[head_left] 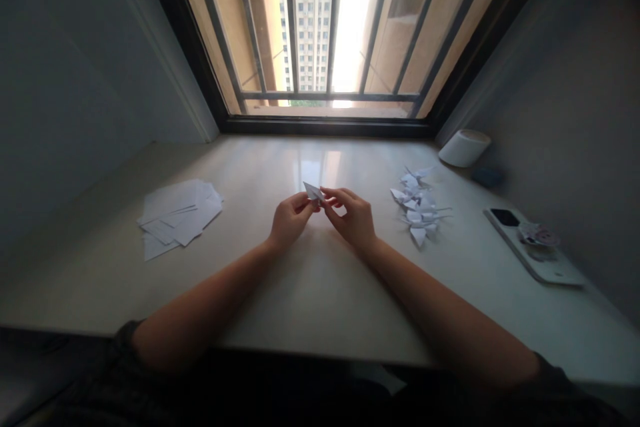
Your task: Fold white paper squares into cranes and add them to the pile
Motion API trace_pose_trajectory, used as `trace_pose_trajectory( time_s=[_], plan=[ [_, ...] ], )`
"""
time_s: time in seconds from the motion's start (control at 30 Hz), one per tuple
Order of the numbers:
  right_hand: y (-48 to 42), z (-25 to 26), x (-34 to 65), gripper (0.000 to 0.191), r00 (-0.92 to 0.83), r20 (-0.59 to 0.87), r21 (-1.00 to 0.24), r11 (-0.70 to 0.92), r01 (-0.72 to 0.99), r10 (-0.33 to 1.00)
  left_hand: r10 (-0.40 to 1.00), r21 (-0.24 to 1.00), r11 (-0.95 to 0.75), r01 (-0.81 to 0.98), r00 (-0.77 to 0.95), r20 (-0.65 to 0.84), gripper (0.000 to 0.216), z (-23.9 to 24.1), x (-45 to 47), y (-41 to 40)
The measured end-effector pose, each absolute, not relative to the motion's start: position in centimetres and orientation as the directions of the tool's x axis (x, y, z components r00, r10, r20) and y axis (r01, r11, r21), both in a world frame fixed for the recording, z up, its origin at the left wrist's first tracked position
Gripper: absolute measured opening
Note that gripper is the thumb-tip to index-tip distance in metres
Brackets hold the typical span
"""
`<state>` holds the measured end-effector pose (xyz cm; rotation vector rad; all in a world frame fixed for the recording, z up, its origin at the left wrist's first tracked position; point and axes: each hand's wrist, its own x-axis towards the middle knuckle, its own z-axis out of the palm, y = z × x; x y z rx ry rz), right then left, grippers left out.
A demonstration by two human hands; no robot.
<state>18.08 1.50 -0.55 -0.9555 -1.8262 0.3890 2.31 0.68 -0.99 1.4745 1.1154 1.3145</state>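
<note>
A small folded white paper point(313, 191), pointed at its upper left end, is held just above the tabletop in the middle of the view. My left hand point(291, 219) pinches it from the left between thumb and fingers. From the right, my right hand point(353, 215) grips its other end with thumb and fingertips. The fingers hide the paper's lower part. To the right lies a pile of folded paper cranes point(419, 203). Loose white paper sheets point(180, 213) are stacked unevenly on the left.
The pale tabletop point(300, 307) runs up to a dark-framed window point(325, 125) with bars outside. At the right edge lie a phone point(530, 250) with a round attachment and, farther back, a white cylindrical object point(464, 149). A small dark item point(487, 177) sits beside it, blurred.
</note>
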Motion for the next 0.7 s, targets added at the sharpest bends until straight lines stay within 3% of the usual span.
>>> trace_pose_trajectory(
  time_s=[0.17,0.4,0.7],
  plan=[
    [1.5,-0.6,18.0,0.029,-0.174,0.63,-0.64,0.633,0.437,0.757,0.967,0.954,-0.256,0.157,0.048,0.252,0.028,-0.6,2.3,0.4],
    [2.3,-1.1,17.9,0.017,-0.119,0.515,-0.817,0.528,0.231,0.849,0.965,0.948,-0.256,0.188,-0.01,0.262,0.03,-0.2,2.5,0.0],
    [2.5,-1.3,18.1,0.019,-0.109,0.449,-0.866,0.462,0.19,0.887,0.917,0.836,-0.35,0.423,-0.025,0.397,0.025,0.0,2.2,-0.3]
  ],
)
